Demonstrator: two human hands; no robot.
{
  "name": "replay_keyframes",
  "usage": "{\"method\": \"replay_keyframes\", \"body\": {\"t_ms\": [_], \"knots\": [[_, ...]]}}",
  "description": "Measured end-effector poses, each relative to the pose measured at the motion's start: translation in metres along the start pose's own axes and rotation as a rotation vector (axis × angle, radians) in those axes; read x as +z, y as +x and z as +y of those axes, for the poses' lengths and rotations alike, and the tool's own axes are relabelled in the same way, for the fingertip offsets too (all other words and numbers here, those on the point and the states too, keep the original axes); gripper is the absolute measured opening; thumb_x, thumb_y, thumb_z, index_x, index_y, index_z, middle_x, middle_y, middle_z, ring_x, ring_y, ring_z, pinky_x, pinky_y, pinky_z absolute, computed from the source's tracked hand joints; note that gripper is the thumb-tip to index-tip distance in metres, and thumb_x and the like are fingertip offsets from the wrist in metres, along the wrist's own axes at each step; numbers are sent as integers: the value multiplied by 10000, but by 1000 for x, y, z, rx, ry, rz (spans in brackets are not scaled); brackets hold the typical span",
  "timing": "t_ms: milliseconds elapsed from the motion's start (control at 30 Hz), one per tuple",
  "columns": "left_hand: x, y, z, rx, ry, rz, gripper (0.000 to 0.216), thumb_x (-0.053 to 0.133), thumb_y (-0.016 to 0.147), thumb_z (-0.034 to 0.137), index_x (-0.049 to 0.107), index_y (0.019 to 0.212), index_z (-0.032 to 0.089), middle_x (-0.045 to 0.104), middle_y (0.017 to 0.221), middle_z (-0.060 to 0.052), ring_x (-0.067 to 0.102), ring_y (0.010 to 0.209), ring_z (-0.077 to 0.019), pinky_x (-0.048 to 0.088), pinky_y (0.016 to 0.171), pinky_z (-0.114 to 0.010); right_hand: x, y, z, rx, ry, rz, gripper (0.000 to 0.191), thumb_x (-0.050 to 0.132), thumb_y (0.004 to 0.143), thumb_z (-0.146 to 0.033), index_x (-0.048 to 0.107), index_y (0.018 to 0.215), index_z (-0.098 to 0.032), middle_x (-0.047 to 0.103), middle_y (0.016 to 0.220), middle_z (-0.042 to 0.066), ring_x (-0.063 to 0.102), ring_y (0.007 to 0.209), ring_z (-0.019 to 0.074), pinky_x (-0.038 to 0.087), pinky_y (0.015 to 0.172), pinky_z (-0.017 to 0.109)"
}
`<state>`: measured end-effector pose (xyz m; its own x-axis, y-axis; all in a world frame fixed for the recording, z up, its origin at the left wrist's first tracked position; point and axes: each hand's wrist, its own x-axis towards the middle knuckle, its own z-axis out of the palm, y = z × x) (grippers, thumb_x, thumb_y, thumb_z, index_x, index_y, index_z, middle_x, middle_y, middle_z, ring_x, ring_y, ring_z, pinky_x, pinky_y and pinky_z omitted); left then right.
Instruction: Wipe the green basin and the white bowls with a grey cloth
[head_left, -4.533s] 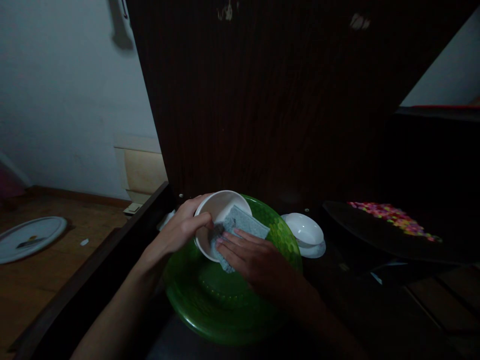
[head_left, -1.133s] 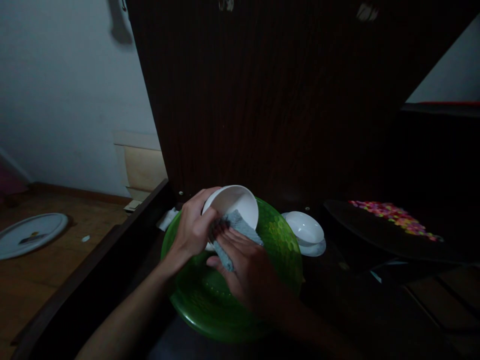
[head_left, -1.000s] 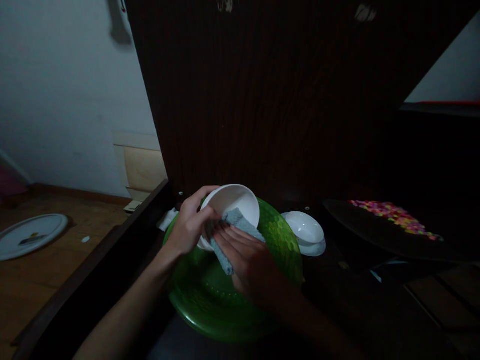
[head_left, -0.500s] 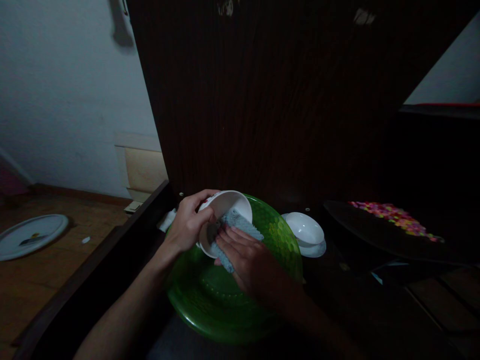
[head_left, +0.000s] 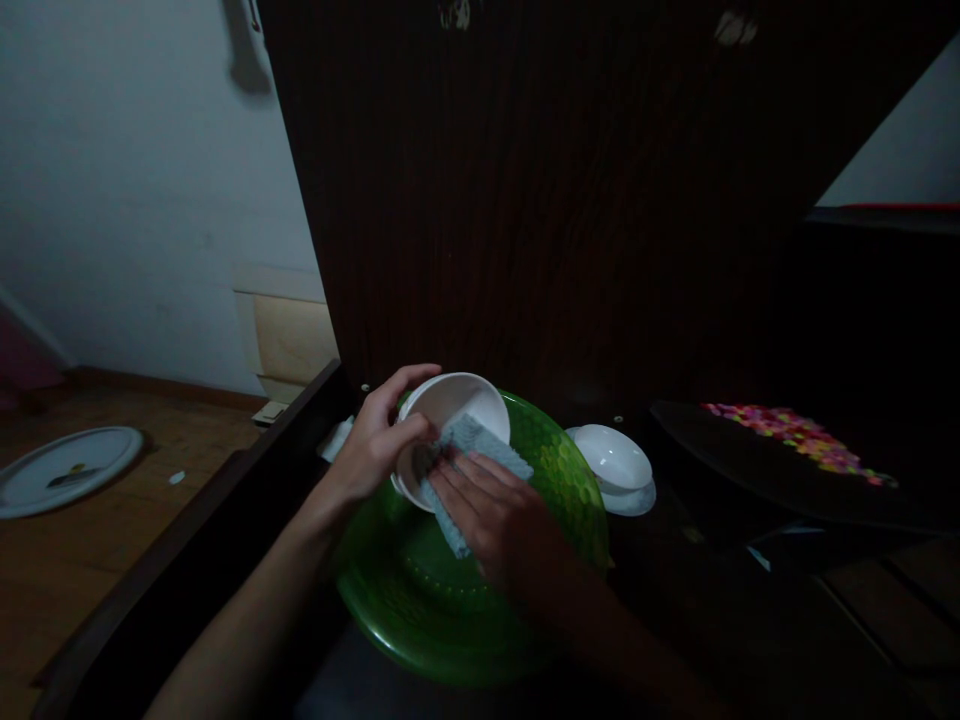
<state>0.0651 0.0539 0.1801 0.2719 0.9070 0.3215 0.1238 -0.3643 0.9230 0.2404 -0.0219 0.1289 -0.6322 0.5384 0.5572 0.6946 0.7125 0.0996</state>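
Observation:
My left hand [head_left: 379, 440] grips a white bowl [head_left: 480, 397] by its left side, thumb over the rim. The bowl is tilted, its inside turned toward me. A light blue cloth [head_left: 480, 440] lies against the inner wall, pressed there by the fingers of my right hand [head_left: 487, 505]. The fingertips and the lower part of the bowl are partly hidden by the cloth and hand. Beneath both hands is a large green basin [head_left: 397, 635] with a honeycomb pattern.
A white bowl [head_left: 616, 455] stands on a white plate [head_left: 636, 500] right of the basin. Farther right, a dark flat surface [head_left: 720, 460] carries bright flowers [head_left: 802, 437]. A dark wooden panel [head_left: 555, 200] rises behind. On the floor at left lies a white oval object [head_left: 75, 470].
The bowl has shifted slightly up and opened more toward me. My right hand and the cloth have slid a little within it; both hands keep their hold.

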Motion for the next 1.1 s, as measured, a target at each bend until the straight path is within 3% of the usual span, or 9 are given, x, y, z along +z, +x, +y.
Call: {"method": "replay_keyframes", "body": {"t_ms": [133,300,500,600,800,933,1000,1100], "knots": [[-8,4,3,-88,18,-90,648,580,586,286,673,1205,120,732,1165,-86,621,1092,-316,481,921,-371,-3,-7,6,-36,-40,-59,363,492,947,-80,642,1275,-37,684,1298,168,632,1242,273,503,1099,430],[-4,4,-1,-63,35,-19,591,555,580,302,743,1104,102,772,1070,-91,656,993,-317,510,811,-362,1,-8,9,-29,-3,-81,360,483,967,-104,636,1283,-25,654,1336,185,599,1284,273,471,1130,431],[14,-7,0,66,61,128,534,554,630,303,745,1088,105,773,1040,-83,658,1004,-310,517,783,-343,9,9,-19,240,259,30,352,502,942,-100,629,1266,-47,685,1294,175,603,1277,245,424,1167,398],[22,-11,2,111,65,158,523,552,643,303,732,1100,122,767,1052,-75,650,1026,-309,519,783,-339,11,12,-29,303,258,88,337,489,954,-115,638,1249,-51,697,1271,176,617,1259,245,439,1155,394],[12,-5,-1,32,-28,31,617,542,607,258,687,1193,132,730,1192,-76,625,1093,-312,502,852,-350,7,1,-16,80,-144,66,365,447,958,-89,649,1242,17,695,1260,207,657,1199,295,522,1075,403],[-4,2,0,-49,-52,-42,668,570,585,262,686,1230,133,724,1239,-87,619,1142,-329,472,943,-379,-1,-5,-4,-32,-236,-1,321,506,962,-128,682,1194,7,714,1228,196,656,1198,302,540,1051,415],[-7,3,1,-80,-15,-71,648,596,572,255,714,1198,134,751,1180,-86,637,1106,-323,486,904,-360,-3,-7,1,-52,-216,-39,306,517,968,-138,691,1186,-12,718,1228,177,661,1193,282,532,1060,403],[-4,2,3,-114,39,-38,602,608,579,277,749,1142,114,781,1057,-95,680,909,-284,500,710,-313,-3,-10,8,-77,-172,-61,301,522,978,-158,694,1195,-40,717,1239,155,670,1179,264,528,1063,389]]}}
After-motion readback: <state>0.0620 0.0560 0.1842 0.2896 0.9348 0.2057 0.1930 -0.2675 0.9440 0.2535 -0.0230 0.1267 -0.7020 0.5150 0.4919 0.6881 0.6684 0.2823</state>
